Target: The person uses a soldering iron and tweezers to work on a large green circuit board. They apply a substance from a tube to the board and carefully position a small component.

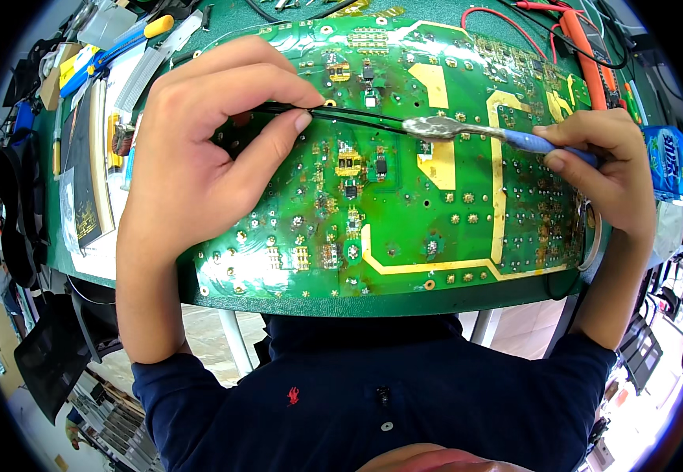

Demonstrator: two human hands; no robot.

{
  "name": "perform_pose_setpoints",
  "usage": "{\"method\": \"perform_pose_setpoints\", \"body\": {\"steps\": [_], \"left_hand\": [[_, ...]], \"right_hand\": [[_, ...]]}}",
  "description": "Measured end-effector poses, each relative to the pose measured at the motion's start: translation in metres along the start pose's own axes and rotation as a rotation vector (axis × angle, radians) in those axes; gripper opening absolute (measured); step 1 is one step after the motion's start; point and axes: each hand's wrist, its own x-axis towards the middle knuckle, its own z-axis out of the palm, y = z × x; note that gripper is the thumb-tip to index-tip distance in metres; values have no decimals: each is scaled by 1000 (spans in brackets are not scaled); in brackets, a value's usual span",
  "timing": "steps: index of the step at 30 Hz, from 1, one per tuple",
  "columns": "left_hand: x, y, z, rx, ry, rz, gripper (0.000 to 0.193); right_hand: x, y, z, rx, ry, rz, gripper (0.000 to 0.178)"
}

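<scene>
Green laminate, dotted with solder joints and crossed by broad gold-coloured tracks, forms the large printed circuit board — flat on the green tabletop, directly in front of a seated person in a navy shirt.

Left hand: positioned over the left part of the board, thumb and forefinger pinched together on a pair of slim black tweezers. The two tines point right, a narrow gap showing between them. Their far ends meet the outline of the brush head; from where I stand I cannot tell whether they grip it or merely overlap it.

Right hand: positioned at the board's right side, thumb and fingers clamped on the blue handle of a brush. Its greyish-white head points left, above the upper middle of the board; contact with the board surface cannot be confirmed.

Surrounding items: an orange-red meter lies beyond the board's upper right corner, with a red lead curving near it. A blue packet sits just right of the right hand. At upper left — beyond the left hand — a blue-and-yellow hand tool lies diagonally. A black chair stands at lower left.
</scene>
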Motion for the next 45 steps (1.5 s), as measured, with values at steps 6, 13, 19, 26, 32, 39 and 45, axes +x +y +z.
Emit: {"method": "perform_pose_setpoints", "body": {"steps": [6, 13, 19, 26, 32, 39, 45], "left_hand": [[0, -1, 0, 11, -2, 23, 15], [0, 0, 1, 5, 6, 16, 15], [1, -3, 1, 6, 24, 60, 15], [0, -1, 3, 11, 34, 61, 14], [1, -3, 2, 17, 27, 68, 14], [2, 1, 4, 55, 57, 24, 17], [1, 4, 1, 103, 95, 35, 18]], "right_hand": [[0, -3, 3, 30, 21, 27, 13], [1, -4, 0, 27, 27, 12, 15], [2, -5, -7, -94, 13, -29, 16], [2, -4, -10, -132, 1, -30, 17], [-2, -3, -18, -14, -15, 90, 20], [-9, 6, -31, 33, 31, 96, 22], [-9, 7, -36, -63, -25, 51, 17]]}}
